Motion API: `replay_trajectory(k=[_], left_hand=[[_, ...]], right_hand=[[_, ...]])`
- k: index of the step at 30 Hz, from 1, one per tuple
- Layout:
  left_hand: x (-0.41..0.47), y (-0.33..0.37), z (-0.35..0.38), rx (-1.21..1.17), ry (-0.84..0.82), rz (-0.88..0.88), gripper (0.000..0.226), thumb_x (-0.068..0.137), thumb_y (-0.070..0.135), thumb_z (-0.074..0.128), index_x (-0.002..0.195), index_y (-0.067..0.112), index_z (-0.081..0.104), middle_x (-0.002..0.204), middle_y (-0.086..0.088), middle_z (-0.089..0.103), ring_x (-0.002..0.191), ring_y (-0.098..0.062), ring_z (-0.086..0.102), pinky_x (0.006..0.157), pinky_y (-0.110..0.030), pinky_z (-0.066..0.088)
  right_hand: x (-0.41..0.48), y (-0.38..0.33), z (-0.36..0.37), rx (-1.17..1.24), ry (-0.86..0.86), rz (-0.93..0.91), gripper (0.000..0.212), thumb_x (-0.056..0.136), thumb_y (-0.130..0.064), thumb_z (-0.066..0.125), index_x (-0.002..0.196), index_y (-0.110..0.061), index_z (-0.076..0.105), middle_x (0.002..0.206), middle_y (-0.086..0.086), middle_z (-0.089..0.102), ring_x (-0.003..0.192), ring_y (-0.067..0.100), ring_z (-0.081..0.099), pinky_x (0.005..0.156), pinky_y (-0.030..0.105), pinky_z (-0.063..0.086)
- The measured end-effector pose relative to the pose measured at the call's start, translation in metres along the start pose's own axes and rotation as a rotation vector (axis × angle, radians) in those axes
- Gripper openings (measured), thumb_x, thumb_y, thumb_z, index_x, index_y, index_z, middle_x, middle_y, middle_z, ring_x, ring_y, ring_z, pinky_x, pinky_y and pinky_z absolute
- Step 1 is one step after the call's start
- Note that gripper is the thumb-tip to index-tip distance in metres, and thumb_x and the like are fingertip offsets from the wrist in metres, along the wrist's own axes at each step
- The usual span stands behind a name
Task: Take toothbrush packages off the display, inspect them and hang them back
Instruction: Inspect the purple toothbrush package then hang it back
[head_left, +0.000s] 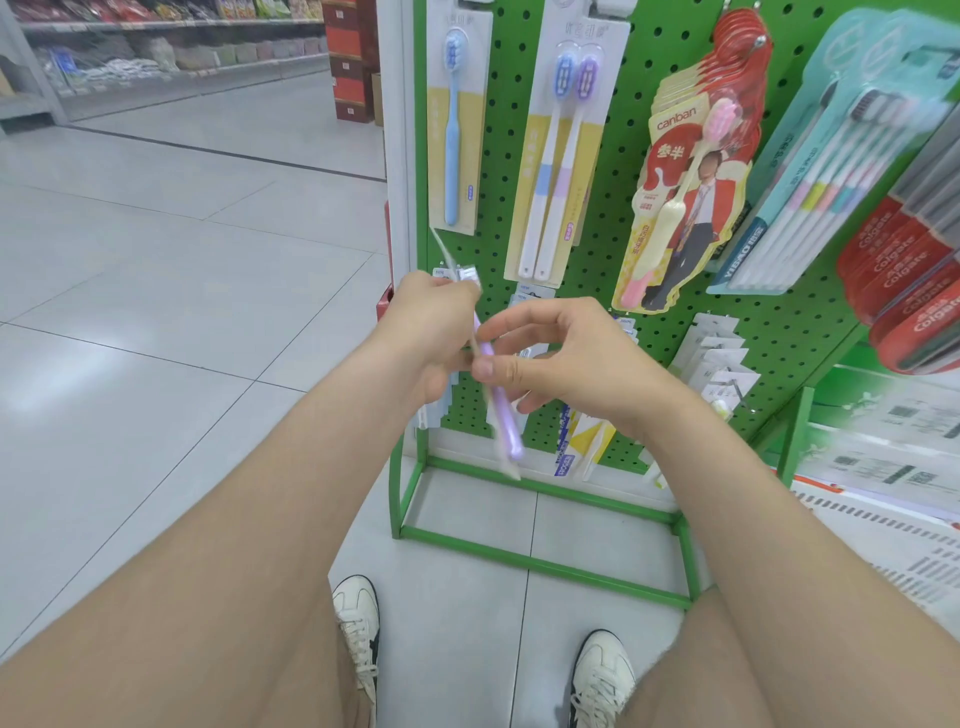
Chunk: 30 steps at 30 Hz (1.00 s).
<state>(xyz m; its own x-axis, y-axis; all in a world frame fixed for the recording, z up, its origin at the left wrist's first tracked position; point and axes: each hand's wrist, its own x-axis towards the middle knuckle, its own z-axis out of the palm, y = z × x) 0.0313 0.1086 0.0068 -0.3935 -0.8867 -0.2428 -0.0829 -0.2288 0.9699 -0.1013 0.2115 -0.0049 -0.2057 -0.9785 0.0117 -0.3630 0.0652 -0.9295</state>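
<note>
Holding one toothbrush package (501, 410), purple brush inside, off the display and just in front of the lower left part of the green pegboard (602, 249). Seen nearly edge-on, lying with its long axis close to upright: hanging end up at the left hand (431, 332), handle end down and leaning a little to the right. Gripping the upper part with the left hand, fingers curled behind and mostly hidden. Pinching the middle between thumb and forefinger of the right hand (561, 358). Probably mid-inspection. For rehanging, would need to carry the top end forward to the lower row of the pegboard, just above and behind the left hand. Likely best led by the left, the nearer of the two hands, with the right only steadying.
</note>
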Motion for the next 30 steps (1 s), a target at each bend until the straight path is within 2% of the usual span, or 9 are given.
replay_trajectory(k=[2,7,10,12,14,15,18,23,30], left_hand=[[0.003,-0.002,0.000,-0.013,0.042,-0.020,0.017,0.097,-0.001,0.048,0.110,0.002,0.058,0.100,-0.013,0.059,0.088,-0.037,0.061,0.076,-0.041,0.054],[-0.004,0.003,-0.005,-0.216,-0.021,-0.094,0.057,0.068,0.008,0.047,0.123,-0.003,0.061,0.114,-0.018,0.072,0.082,-0.038,0.071,0.096,-0.056,0.056],[-0.013,0.007,-0.003,-0.372,-0.114,-0.207,0.044,0.091,0.006,0.034,0.131,-0.001,0.052,0.109,-0.023,0.072,0.078,-0.034,0.061,0.107,-0.069,0.042],[-0.013,0.007,-0.004,-0.356,-0.134,-0.220,0.040,0.100,0.009,0.031,0.133,-0.001,0.052,0.093,-0.023,0.078,0.084,-0.036,0.071,0.092,-0.059,0.059],[-0.013,0.007,-0.003,-0.282,-0.109,-0.192,0.023,0.103,0.010,0.039,0.112,0.000,0.058,0.064,-0.013,0.071,0.056,-0.026,0.068,0.057,-0.032,0.061],[-0.011,0.006,-0.003,-0.256,-0.072,-0.156,0.015,0.102,0.008,0.044,0.101,0.004,0.059,0.060,-0.010,0.065,0.046,-0.023,0.062,0.054,-0.028,0.056],[0.005,-0.001,-0.006,-0.102,0.001,-0.017,0.019,0.098,-0.001,0.055,0.086,0.009,0.067,0.069,-0.009,0.066,0.053,-0.023,0.062,0.070,-0.037,0.057],[0.007,0.000,-0.011,0.044,-0.161,0.027,0.025,0.106,0.004,0.057,0.114,0.018,0.077,0.099,-0.006,0.083,0.079,-0.020,0.078,0.073,-0.038,0.066],[0.002,-0.001,-0.004,0.116,-0.327,0.082,0.025,0.108,0.006,0.059,0.114,0.022,0.077,0.103,-0.006,0.083,0.078,-0.018,0.077,0.069,-0.032,0.065]], right_hand=[[0.002,0.002,0.002,-0.024,0.036,0.019,0.034,0.082,-0.027,0.092,0.108,-0.011,0.076,0.096,0.009,0.080,0.070,0.032,0.077,0.069,0.042,0.066],[0.010,0.008,0.005,-0.081,0.227,0.094,0.036,0.088,-0.036,0.087,0.110,-0.014,0.070,0.089,0.007,0.080,0.076,0.020,0.078,0.073,0.043,0.067],[0.012,0.007,0.005,0.041,0.160,0.145,0.034,0.100,-0.031,0.075,0.126,-0.013,0.065,0.096,0.010,0.081,0.083,0.029,0.080,0.074,0.041,0.068],[0.011,0.006,0.006,0.068,0.102,0.120,0.026,0.104,-0.026,0.070,0.124,-0.010,0.067,0.095,0.012,0.082,0.079,0.032,0.079,0.070,0.039,0.067],[0.010,0.005,0.007,0.026,0.074,0.095,0.018,0.105,-0.022,0.069,0.116,-0.009,0.070,0.090,0.014,0.081,0.069,0.026,0.074,0.065,0.035,0.064],[0.009,0.005,0.007,0.000,0.070,0.096,0.015,0.104,-0.020,0.069,0.113,-0.009,0.071,0.089,0.015,0.081,0.066,0.024,0.072,0.063,0.034,0.063],[0.008,0.005,0.005,-0.056,0.055,0.143,0.015,0.102,-0.018,0.072,0.112,-0.008,0.071,0.090,0.017,0.080,0.067,0.032,0.074,0.065,0.037,0.065],[0.007,0.003,0.001,-0.013,0.218,0.121,0.016,0.099,-0.019,0.071,0.102,-0.003,0.075,0.085,0.013,0.081,0.077,0.026,0.081,0.081,0.045,0.067],[0.002,0.003,-0.017,0.066,0.386,-0.039,0.015,0.106,-0.010,0.061,0.115,-0.011,0.073,0.079,0.010,0.079,0.066,0.026,0.076,0.063,0.038,0.065]])
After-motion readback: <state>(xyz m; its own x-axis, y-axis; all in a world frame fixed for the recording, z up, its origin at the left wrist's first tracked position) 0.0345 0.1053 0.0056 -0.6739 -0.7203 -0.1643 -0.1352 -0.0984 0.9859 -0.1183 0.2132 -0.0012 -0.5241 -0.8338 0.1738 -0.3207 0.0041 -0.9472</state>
